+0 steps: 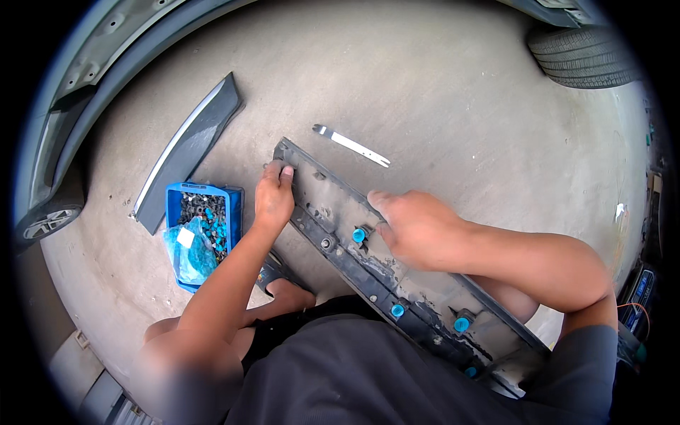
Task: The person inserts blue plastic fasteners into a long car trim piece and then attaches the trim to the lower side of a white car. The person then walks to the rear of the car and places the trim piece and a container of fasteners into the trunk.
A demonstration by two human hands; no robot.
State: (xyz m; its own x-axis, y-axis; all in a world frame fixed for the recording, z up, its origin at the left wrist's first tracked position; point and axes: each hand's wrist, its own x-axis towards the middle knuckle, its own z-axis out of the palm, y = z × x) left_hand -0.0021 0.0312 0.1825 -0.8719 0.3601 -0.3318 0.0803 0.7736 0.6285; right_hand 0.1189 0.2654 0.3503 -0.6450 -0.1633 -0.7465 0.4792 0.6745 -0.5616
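A long dark car trim panel [418, 280] lies tilted across my lap, its dusty, ribbed back side facing up. Several turquoise clips are set along it, among them a clip [359, 235] just left of my right hand and another clip [462, 324] farther down. My left hand [274, 197] is closed round the panel's far left end, thumb on top. My right hand [413, 225] grips the panel's far edge near the middle, with its thumb over the face and index finger at the edge. Its other fingers are hidden, and its lower side is slightly blurred.
A blue bin [234, 205] with dark and turquoise clips and a plastic bag [191, 258] stands left of my left forearm. Behind it lies a second grey trim piece [188, 145]. A silver pry tool [352, 146] rests on the concrete floor. A tyre [584, 57] is at far right, a car body [78, 92] at left.
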